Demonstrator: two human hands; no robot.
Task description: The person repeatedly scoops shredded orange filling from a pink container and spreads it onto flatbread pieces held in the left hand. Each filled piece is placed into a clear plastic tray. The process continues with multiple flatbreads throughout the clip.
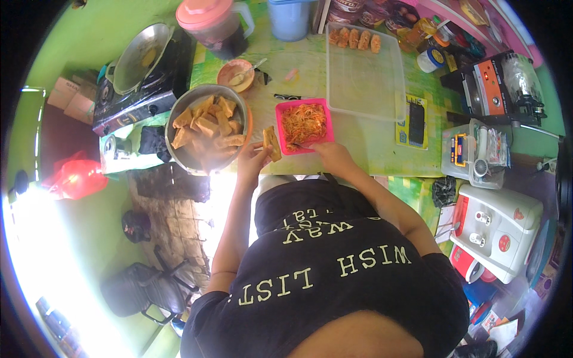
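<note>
Fingers of my left hand (252,160) are closed around a piece of fried tofu (271,144), held upright just left of a square pink container (279,128). Shredded orange filling (303,121), which looks like carrot and vegetables, fills that container. My right hand (332,158) is at its near right corner, closed on the handle of a spoon (304,147) whose bowl end lies in the filling. To the left stands a large metal pot (175,152) heaped with golden fried tofu pieces (208,125).
A clear plastic tray (364,83) holds several filled tofu pieces (353,39) at its far end. Behind the pot are a small bowl with a spoon (236,74) and a pink-lidded pitcher (218,30). A gas stove with a wok (143,59) stands left; a phone (416,122) lies right.
</note>
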